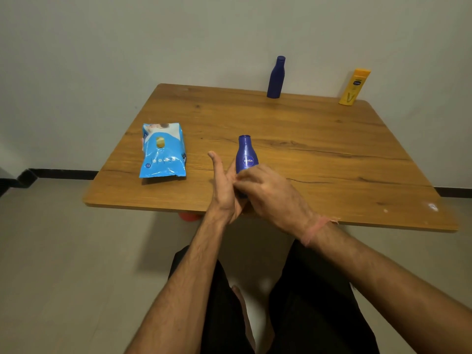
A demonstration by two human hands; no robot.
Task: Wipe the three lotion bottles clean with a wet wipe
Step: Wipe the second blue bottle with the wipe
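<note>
A small dark blue Nivea bottle [246, 155] stands near the table's front edge, and both hands meet at its lower half. My left hand [224, 190] lies against the bottle's left side with the thumb straight up and a finger along the bottle. My right hand [268, 192] has its fingers curled over the lower part of the bottle and hides its base. No wipe shows in either hand. A tall dark blue bottle [275, 77] stands at the back edge. A yellow lotion bottle [353, 87] stands at the back right corner.
A light blue wet wipe pack [163, 150] lies flat on the left part of the wooden table [319, 149]. A grey wall rises right behind the table. My legs in dark trousers are below the front edge, above a pale floor.
</note>
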